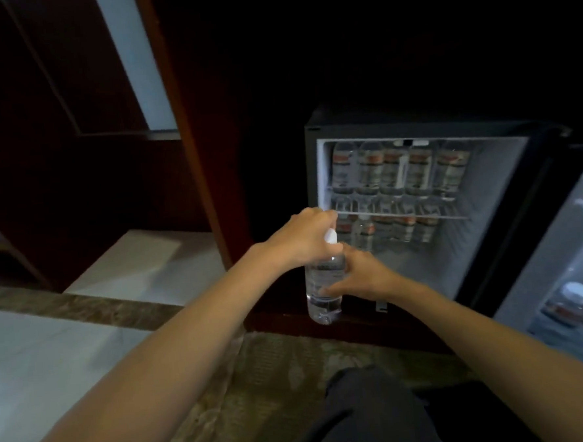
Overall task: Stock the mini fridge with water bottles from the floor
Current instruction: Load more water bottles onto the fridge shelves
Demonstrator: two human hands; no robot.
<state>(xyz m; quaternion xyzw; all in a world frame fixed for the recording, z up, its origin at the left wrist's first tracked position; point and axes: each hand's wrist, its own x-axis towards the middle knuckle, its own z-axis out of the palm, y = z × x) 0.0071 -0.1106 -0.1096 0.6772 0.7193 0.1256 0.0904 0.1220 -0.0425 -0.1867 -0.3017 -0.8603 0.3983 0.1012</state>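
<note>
From where I sat, both hands were on one water bottle [323, 287], held upright just in front of the open mini fridge [497, 201], at its lower left corner and off the floor [275, 375]. My left hand [310, 236] was curled round the neck, with the white cap [330, 236] poking out beside the knuckles, and my right hand [363, 274] wrapped the labelled middle, thumb lying across the front and fingers going round the far side, out of sight. The clear lower third hung free below both grips. I judged the step in hand to be carrying this bottle in to the lower level. The upper row of bottles [396, 170] above the wire shelf [419, 215] looked full, and the lower row of bottles [400, 229] sat at the back, so the bare stretch in front of it seemed the place to aim. To do it well, I would let the right hand take the weight and steer, free the neck early, pass the bottle under the shelf's front edge without clipping it, and set it down base first, close against its neighbours so none toppled. The door [558, 255] stood open to the right, well out of the path.
</note>
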